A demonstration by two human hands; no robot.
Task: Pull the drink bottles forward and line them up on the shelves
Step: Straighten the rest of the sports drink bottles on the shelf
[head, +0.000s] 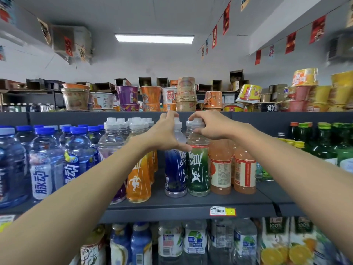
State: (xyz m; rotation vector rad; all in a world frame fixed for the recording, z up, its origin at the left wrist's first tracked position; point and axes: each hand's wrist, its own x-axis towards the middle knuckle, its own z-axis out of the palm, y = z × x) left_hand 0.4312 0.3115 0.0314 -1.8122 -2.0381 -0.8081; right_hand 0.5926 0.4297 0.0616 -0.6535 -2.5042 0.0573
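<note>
My left hand curls round the neck of a clear plastic bottle with a dark blue label and white cap; my right hand grips the top of a matching green-labelled bottle, which touches the blue one at its three o'clock; both stand near the front edge of the dark grey shelf; an orange-labelled bottle stands at their nine o'clock across a gap; pale peach drink bottles crowd in at three o'clock.
</note>
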